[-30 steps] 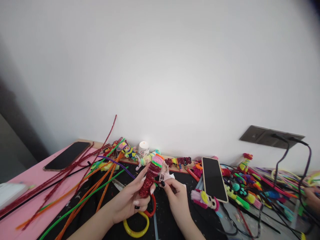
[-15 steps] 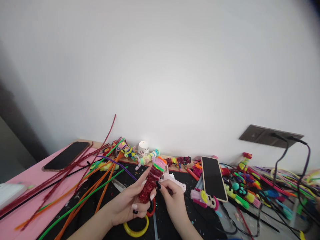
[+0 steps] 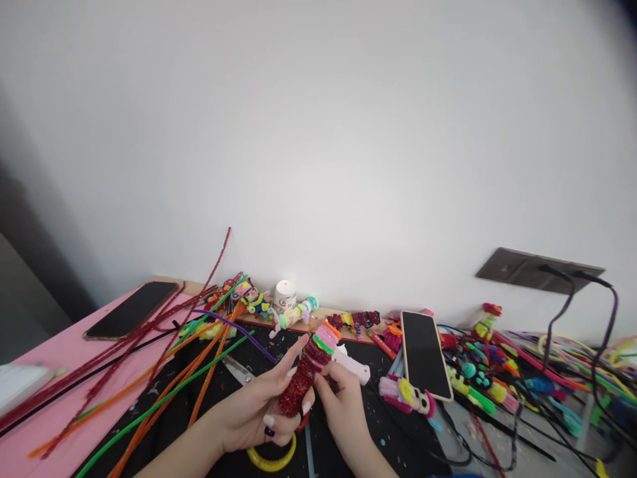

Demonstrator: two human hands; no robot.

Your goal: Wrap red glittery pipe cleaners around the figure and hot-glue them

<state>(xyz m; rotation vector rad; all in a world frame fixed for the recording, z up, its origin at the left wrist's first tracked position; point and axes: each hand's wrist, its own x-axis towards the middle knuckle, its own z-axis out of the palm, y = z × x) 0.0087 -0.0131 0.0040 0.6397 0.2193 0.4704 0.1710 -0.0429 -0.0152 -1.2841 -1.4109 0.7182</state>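
Above the middle of the black mat (image 3: 398, 435), the glittery red bundle (image 3: 311, 364) is held at a tilt, its upper end ringed in green, pink and orange and leaning toward the mat's right side. The left hand (image 3: 269, 405) has its grip clamped around the bundle's lower part, with the forefinger laid along its side. The right hand (image 3: 343, 401), also over the mat, touches the bundle's right edge with thumb and forefinger; the fingertips are partly hidden, so I cannot tell whether that grip is apart or together. The scissors (image 3: 243, 376) lie on the mat, partly under the left hand, and a pale pink tool (image 3: 352, 365) lies toward its far side. Orange pipe cleaners (image 3: 202, 392) cross its left part. Beyond its far edge stands a paper cup (image 3: 285, 293); a pale-framed phone (image 3: 426, 355) lies at its right edge.
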